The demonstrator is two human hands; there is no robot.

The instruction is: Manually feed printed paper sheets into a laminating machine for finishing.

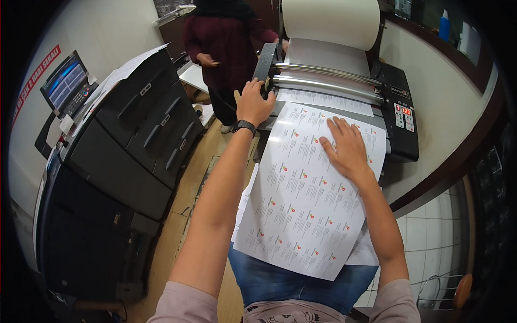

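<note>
A large sheet of printed cards [301, 189], covered in rows of small text and coloured logos, slopes from the laminator's feed table down over my lap. My right hand [347, 147] lies flat on its upper part, fingers spread. At the left end of the roll laminator [398, 72], my left hand [255, 103] reaches the dark side housing [265, 60] beside the rollers; whether it grips a part there is hidden. Ahead of this sheet, another printed sheet [323, 101] lies under the chrome rollers [329, 87].
Film hangs from a wide roll [331, 22] above the laminator. A lit red display [403, 110] shows on its right panel. Behind it stands a person in a maroon top [224, 44]. A large dark printer [121, 133] occupies the left side. More paper [365, 250] lies beneath the sheet.
</note>
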